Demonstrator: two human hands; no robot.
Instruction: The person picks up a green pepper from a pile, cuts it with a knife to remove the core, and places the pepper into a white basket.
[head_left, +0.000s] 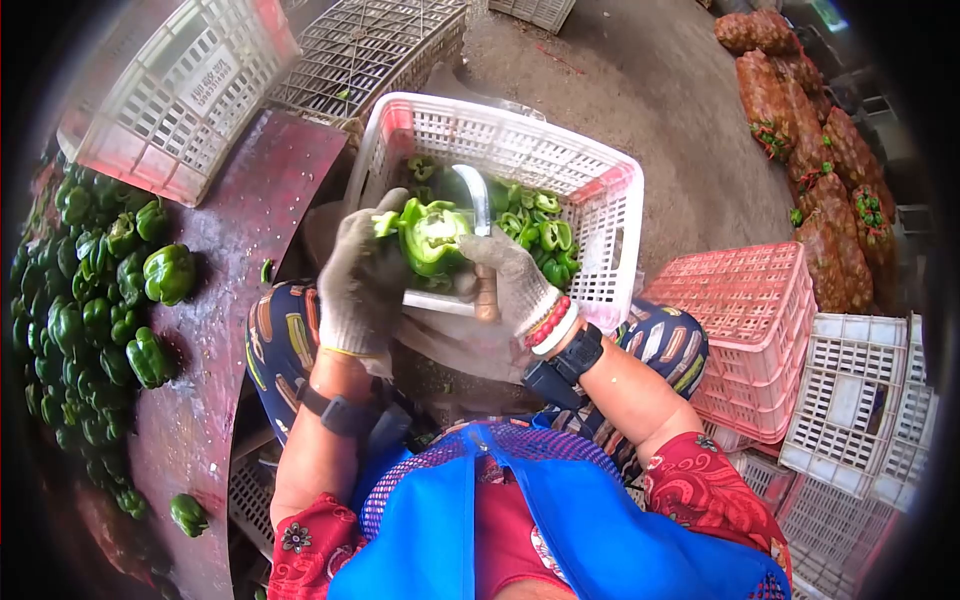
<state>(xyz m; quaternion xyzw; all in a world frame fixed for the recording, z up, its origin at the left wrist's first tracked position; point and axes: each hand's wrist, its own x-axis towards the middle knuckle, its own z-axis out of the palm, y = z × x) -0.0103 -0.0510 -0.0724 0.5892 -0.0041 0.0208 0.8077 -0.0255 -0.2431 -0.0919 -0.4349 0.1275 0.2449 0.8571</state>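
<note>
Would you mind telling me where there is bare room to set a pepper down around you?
The red tabletop is bare between the pepper heap and your left knee, up to the tilted white crate. The floor between the front crate and the netted sacks is also free. Crowded: the heap and the stacked crates on your right.

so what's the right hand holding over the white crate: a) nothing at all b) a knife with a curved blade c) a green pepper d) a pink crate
b: the gloved right hand grips a knife by its wooden handle. Its curved blade rises right beside the green pepper, which the gloved left hand holds above the white crate.
</note>
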